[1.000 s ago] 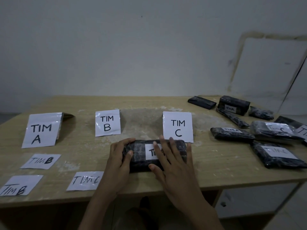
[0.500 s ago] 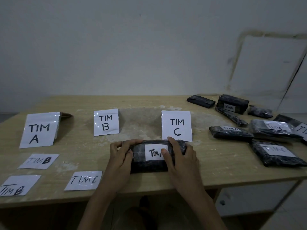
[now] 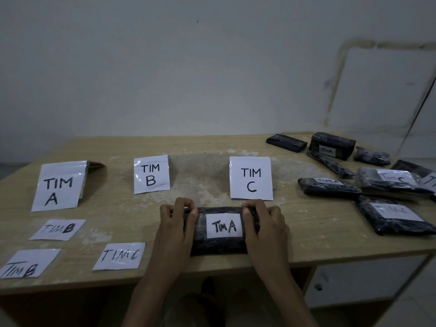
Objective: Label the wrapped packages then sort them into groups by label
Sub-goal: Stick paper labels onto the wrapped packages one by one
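A sec ago our right hand (image 3: 266,226) lay flat over the package (image 3: 219,246), fingers spread across its label (image 3: 224,225) as if smoothing it down; now it's slid off to the right end & curls round it, fingers over the far edge. Meanwhile our left hand (image 3: 175,228) has barely shifted & grips the left end the same way. So both hands hold the package by its ends, & it sits flat on the worktop (image 3: 306,232) near the front edge, just in front of the TIM C sign (image 3: 251,178). W/ the fingers clear, the label reads TIM A in full & looks stuck flat, so we'd say labelling of this one is done & this is a pick-up grip. It belongs by the TIM A sign (image 3: 57,186), far left, past the TIM B sign (image 3: 151,174). We see no package by any sign yet; the rest lie in a heap (image 3: 330,188) at right, some labelled, a few w/ no label showing. Three loose labels (image 3: 119,256) wait at front left, so probably under halfway
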